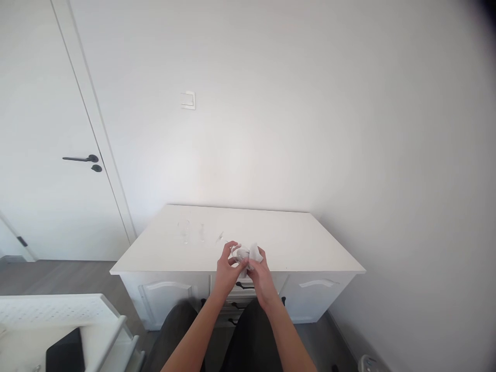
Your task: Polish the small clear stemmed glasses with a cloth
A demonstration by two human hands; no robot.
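My left hand (229, 263) and my right hand (259, 269) meet over the front edge of a white cabinet top (294, 243). Between them they grip a small clear glass object (235, 251) wrapped in a crumpled white cloth (251, 253). The left fingers curl round the glass part, the right fingers close on the cloth. Two clear glasses (185, 231) stand on the top to the left, with another small glass piece (220, 237) lying just behind my left hand.
The white cabinet (163, 299) has doors and dark-handled drawers (244, 285) below my hands. A white door with a black handle (82, 159) is at the left, a light switch (188, 99) on the wall. A white rack (58, 315) holding a dark object sits at lower left.
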